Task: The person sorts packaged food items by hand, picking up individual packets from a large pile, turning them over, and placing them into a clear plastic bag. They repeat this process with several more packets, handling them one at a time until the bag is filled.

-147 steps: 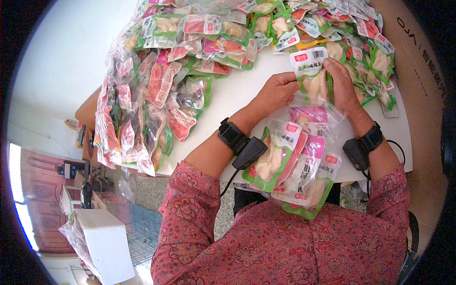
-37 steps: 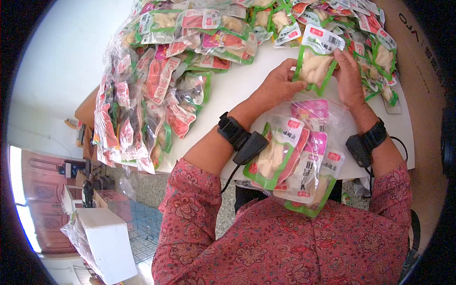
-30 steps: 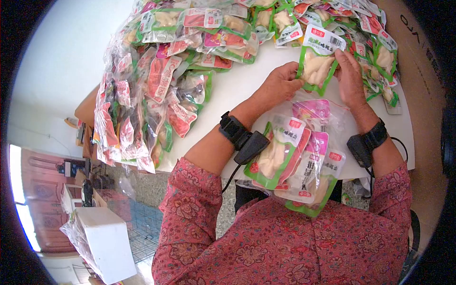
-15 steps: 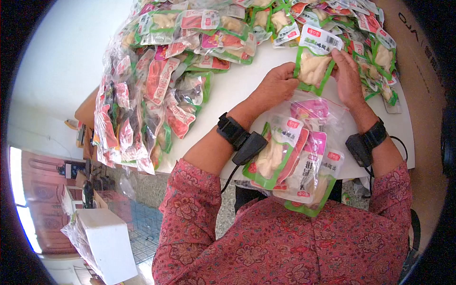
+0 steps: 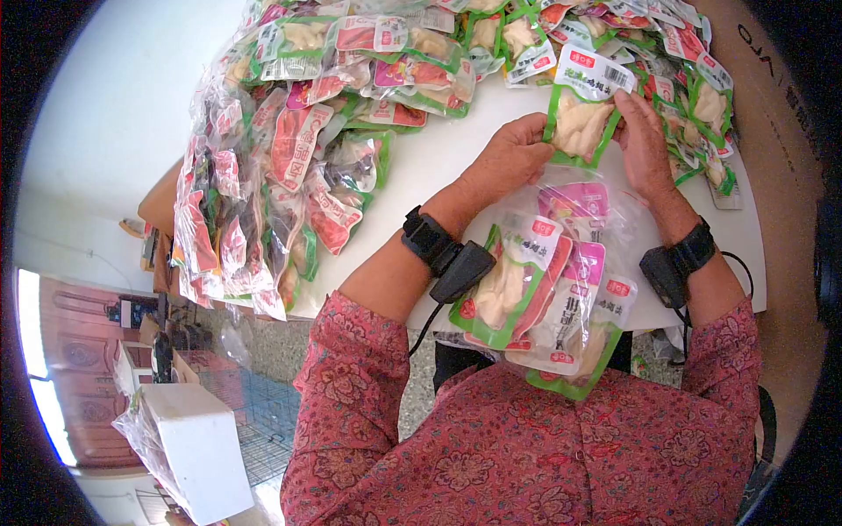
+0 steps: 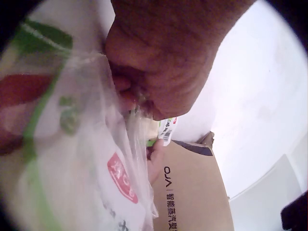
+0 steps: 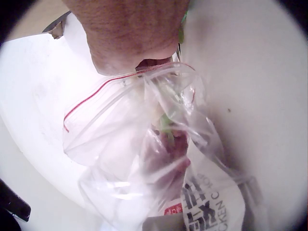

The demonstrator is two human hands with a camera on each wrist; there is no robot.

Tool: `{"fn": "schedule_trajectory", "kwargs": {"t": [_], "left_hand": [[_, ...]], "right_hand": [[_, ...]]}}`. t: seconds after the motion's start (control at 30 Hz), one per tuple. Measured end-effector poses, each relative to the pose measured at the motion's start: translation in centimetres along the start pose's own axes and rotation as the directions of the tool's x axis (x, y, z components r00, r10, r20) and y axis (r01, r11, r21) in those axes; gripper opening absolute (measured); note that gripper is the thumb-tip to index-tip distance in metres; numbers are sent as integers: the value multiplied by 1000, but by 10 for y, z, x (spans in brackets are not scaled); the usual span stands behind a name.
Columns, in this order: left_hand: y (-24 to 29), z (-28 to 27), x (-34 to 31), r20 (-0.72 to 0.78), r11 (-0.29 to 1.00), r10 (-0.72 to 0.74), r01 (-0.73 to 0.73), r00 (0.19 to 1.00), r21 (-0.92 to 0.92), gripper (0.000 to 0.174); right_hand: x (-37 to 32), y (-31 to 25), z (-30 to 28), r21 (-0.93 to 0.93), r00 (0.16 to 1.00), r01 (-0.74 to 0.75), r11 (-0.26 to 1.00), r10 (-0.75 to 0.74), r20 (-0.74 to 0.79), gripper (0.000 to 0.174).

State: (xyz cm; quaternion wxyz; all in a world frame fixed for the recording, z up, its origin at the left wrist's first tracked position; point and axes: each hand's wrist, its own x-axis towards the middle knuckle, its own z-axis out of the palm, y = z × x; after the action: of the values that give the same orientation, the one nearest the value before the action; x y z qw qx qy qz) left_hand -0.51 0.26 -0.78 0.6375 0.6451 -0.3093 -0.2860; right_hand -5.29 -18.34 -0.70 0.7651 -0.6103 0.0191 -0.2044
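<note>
Both my hands hold a green-edged vacuum packet of pale chicken pieces (image 5: 581,123), its printed white top facing up. My left hand (image 5: 509,159) pinches the lower left edge, fingers curled. At the upper right edge, my right hand (image 5: 646,151) grips it with fingertips over the front. Just below lies a clear zip bag (image 7: 106,127) with a red seal line, its mouth by my right hand in the right wrist view. Several packets (image 5: 500,294) fill that bag, among them one marked as chicken chop. In the left wrist view, my left hand (image 6: 163,62) partly hides the held packet.
A large heap of bagged packets (image 5: 298,149) lines the left and back of the white table (image 5: 421,180). More loose packets (image 5: 706,105) lie at the right. A cardboard box (image 5: 776,175) stands beyond the right edge; a white box (image 5: 197,451) stands low at left.
Since the oldest frame, the held packet has turned its full front into view and my left hand has moved slightly up. Over the last second, hands and packet have barely shifted.
</note>
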Motion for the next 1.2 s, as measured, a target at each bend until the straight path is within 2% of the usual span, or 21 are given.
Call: {"fn": "schedule_trajectory", "kwargs": {"t": [0.03, 0.1, 0.2, 0.27, 0.4, 0.43, 0.53, 0.57, 0.6, 0.63, 0.7, 0.83, 0.9, 0.97, 1.0, 1.03, 1.07, 1.1, 1.13, 1.17, 1.2], "left_hand": [[1, 0, 0, -1, 1000, 0, 0, 1000, 0, 29], [3, -1, 0, -23, 993, -11, 8, 1000, -118, 23], [4, -3, 0, -60, 982, -2, -9, 998, -188, 19], [2, -4, 2, -96, 978, 5, -25, 995, -205, 20], [0, -3, 2, -197, 972, 65, -107, 978, -209, 26], [-1, -3, 2, -197, 972, 65, -106, 978, -208, 26], [-2, -1, 5, -224, 983, 127, -153, 966, -101, 29], [-3, 0, 6, -254, 982, 188, -191, 949, 15, 32], [-3, 1, 6, -275, 966, 251, -223, 928, 131, 34], [-4, 2, 5, -275, 966, 251, -222, 928, 131, 34], [-1, 4, 3, -173, 878, 360, -270, 917, 394, 46], [7, 8, -3, -127, 847, 304, -207, 944, 490, 50], [2, 8, -1, -17, 795, 347, -285, 938, 536, 47], [-2, 8, 0, 3, 800, 366, -316, 931, 510, 45], [-5, 7, 2, 23, 804, 384, -346, 923, 483, 43], [-9, 5, 4, 22, 804, 384, -346, 923, 483, 43], [-12, 2, 7, -78, 852, 351, -283, 933, 441, 39], [-10, 3, 7, -176, 893, 309, -222, 935, 391, 36], [-9, 2, 6, -176, 894, 309, -222, 935, 390, 36], [-7, 2, 4, -213, 944, 215, -147, 953, 294, 32], [-4, 2, 1, -239, 979, 115, -69, 964, 193, 29]], "right_hand": [[-1, -1, 1, -9, 1000, 3, 1000, -3, -13, 34], [0, 1, 0, -17, 1000, 6, 1000, -6, -27, 34], [5, 5, -6, -105, 999, 12, 994, -7, 52, 31], [6, 5, -6, -101, 997, -28, 994, 36, 74, 30], [6, 4, -4, -176, 1000, 0, 984, 2, 15, 31], [6, 5, -6, -216, 998, 13, 976, 2, 69, 32], [5, 4, -6, -232, 982, 24, 972, 20, 188, 38], [4, 3, -4, -208, 967, 19, 978, 35, 253, 42], [4, 3, -3, -208, 967, 19, 978, 36, 253, 42], [4, 4, -1, -167, 954, 4, 986, 46, 296, 46], [2, 3, 3, -127, 940, -13, 992, 55, 338, 49], [1, 8, 3, -83, 932, -49, 995, 76, 355, 50], [2, 11, -2, -72, 939, -60, 996, 81, 335, 47], [0, 12, -7, -332, 980, -75, 940, 131, 152, 39], [-1, 9, -5, -332, 980, -74, 940, 131, 152, 39], [-2, 4, -1, -239, 986, -107, 965, 134, 102, 35], [-3, 1, 1, -141, 989, -133, 981, 141, 51, 32], [-3, 1, 2, -141, 989, -133, 981, 142, 51, 32], [-3, 1, 2, -43, 986, -142, 989, 145, 77, 31], [-2, 1, 2, 55, 984, -151, 987, 145, 102, 30], [-1, 4, 1, 55, 984, -151, 987, 145, 102, 30]]}}
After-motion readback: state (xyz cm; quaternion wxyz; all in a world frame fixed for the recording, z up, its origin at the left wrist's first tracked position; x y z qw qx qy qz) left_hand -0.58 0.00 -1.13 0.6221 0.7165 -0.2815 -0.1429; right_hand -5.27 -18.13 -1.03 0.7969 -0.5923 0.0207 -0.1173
